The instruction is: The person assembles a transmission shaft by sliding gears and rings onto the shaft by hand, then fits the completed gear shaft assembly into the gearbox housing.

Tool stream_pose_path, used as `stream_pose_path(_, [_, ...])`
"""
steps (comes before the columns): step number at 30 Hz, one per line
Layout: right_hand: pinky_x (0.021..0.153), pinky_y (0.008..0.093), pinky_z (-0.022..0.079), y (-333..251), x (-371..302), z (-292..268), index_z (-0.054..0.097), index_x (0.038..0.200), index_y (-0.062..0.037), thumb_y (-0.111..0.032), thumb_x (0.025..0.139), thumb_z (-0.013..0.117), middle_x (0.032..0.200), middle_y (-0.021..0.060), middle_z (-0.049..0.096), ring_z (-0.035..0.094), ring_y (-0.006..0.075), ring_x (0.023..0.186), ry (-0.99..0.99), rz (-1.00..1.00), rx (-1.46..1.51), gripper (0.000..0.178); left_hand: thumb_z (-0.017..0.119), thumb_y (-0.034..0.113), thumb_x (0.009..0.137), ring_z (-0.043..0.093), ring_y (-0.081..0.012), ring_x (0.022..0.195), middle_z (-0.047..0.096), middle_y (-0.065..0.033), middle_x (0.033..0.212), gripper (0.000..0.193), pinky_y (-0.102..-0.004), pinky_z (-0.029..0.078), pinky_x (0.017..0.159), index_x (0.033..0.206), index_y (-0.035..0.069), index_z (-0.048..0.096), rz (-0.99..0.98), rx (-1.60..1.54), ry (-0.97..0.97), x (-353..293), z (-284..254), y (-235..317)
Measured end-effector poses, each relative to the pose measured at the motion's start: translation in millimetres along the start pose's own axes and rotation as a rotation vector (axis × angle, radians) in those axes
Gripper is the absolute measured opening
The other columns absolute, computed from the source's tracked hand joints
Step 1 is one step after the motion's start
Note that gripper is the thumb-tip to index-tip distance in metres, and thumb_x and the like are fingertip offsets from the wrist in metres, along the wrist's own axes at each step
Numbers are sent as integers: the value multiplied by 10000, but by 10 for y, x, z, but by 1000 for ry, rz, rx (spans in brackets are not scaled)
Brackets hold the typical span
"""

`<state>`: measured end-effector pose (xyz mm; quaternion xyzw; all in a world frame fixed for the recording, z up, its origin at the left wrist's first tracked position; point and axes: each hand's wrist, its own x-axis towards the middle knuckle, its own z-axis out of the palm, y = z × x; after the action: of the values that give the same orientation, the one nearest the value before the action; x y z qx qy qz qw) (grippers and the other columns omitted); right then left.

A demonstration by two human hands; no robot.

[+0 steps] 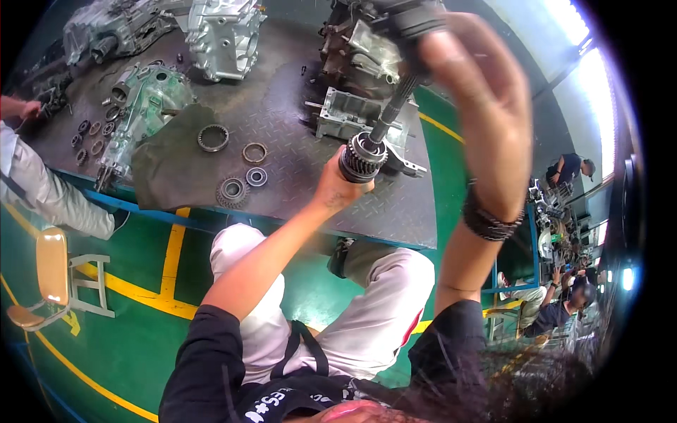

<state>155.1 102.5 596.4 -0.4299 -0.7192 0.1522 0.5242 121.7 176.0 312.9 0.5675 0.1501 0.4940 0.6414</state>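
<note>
Gear shaft (386,120) is held tilted in the air above the surface (296,120), gripped at both ends. Left hand (337,185) clamps its geared lower end; right hand (479,99) closes around the upper end. Loose gear rings (233,189) lie on a dark cloth (176,162) nearby.

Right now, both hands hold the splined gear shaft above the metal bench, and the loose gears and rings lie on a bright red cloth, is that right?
Not quite: the head view shows the cloth is dark grey-green, not red. The left hand and right hand do hold the gear shaft above the bench.
</note>
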Motion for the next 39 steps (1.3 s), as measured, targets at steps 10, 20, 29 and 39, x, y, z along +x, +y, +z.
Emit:
stream_pose_path(10, [1036,354,474,141,318,-748,663,1124,38,-308,987,691,1300,137,675,636,187,1147,-111,-7,-590,373,869,36,671,634,-142,1020,679,-35,1102,607,-318,493,970,1205,53,580,-107,12,-24,-16,104,27])
stream_pose_path(20, [968,332,514,269,264,-979,648,1139,-16,-287,928,770,1264,139,683,643,175,1092,-61,25,-470,364,868,45,724,656,-132,1021,696,-30,1112,547,-312,515,959,1204,43,607,-74,36,-22,-38,114,67])
stream_pose_path(29, [1038,375,490,463,-4,-739,307,1561,-93,-183,848,844,1261,121,674,621,204,1148,-142,158,-205,897,855,16,688,630,-137,1028,673,-35,1102,583,-314,488,978,1199,44,576,-107,25,-28,-91,115,127])
stream_pose_path(39, [1128,458,408,993,-560,-431,159,1624,-103,-152,787,875,1303,158,635,585,253,1256,-244,343,69,1103,861,52,697,643,-147,1041,684,-53,1130,613,-320,500,966,1231,42,561,-139,97,-31,-29,59,81])
